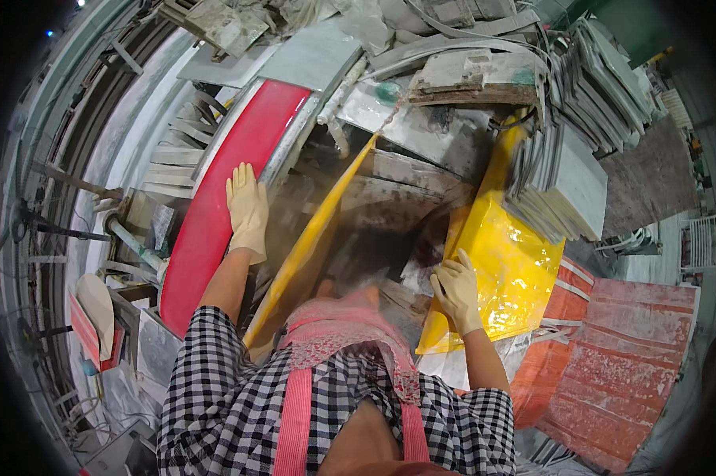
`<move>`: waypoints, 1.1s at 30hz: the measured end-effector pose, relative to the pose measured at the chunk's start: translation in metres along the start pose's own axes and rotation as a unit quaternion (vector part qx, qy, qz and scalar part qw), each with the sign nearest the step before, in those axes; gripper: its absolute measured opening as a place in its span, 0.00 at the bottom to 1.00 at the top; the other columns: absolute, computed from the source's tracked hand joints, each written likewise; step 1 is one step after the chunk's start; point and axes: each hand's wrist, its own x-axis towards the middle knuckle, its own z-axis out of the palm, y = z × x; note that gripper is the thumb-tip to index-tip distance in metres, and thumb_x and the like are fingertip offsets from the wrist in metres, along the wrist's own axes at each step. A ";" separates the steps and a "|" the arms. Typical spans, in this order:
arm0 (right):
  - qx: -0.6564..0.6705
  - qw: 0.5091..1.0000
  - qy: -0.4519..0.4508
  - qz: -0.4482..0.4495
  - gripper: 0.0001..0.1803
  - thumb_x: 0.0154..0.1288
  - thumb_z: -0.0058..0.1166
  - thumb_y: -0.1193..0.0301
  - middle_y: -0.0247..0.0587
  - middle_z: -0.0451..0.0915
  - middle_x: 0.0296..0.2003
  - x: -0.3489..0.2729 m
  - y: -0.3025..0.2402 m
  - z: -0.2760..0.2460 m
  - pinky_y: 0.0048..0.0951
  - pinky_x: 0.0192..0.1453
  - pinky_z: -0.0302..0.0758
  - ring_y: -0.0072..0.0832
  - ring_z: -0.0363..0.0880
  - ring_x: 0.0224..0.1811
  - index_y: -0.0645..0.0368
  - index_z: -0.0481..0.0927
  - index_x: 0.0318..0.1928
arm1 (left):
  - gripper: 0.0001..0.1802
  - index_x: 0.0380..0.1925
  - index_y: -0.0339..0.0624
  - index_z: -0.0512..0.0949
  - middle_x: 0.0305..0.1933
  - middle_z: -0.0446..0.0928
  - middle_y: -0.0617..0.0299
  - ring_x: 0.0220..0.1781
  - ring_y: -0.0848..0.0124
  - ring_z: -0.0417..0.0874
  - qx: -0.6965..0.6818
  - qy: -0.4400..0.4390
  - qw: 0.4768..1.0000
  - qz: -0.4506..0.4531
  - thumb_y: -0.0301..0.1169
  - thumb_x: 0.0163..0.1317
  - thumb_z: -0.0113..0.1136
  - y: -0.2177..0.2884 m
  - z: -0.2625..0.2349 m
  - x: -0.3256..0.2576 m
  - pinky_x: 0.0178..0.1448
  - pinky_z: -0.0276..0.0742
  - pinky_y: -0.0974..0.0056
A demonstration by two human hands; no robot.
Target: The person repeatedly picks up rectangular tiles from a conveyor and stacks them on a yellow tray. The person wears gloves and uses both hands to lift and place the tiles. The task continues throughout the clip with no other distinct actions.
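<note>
In a cluttered workshop, work looks under way, unfinished: left hand (248,210) spread flat on the red strip (195,254), right hand (458,292) half-curled at yellow sheeting (520,266), its grip unclear.

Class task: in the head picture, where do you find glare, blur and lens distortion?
In the head view, bright glare dots the glossy yellow sheet, while the red panel shows far less; in the head view, the front edge of the pink apron looks smeared; in the head view, the pale rail at left bows toward the dark fisheye rim.
</note>
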 end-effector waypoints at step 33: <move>-0.045 0.997 -0.067 -0.022 0.13 0.63 0.55 0.66 0.45 0.79 0.22 -0.007 -0.002 0.002 0.42 0.67 0.70 0.42 0.83 0.34 0.54 0.74 0.22 | 0.29 0.69 0.31 0.69 0.74 0.70 0.45 0.79 0.54 0.63 -0.024 0.019 0.999 0.015 0.39 0.76 0.44 0.002 0.007 0.000 0.84 0.49 0.52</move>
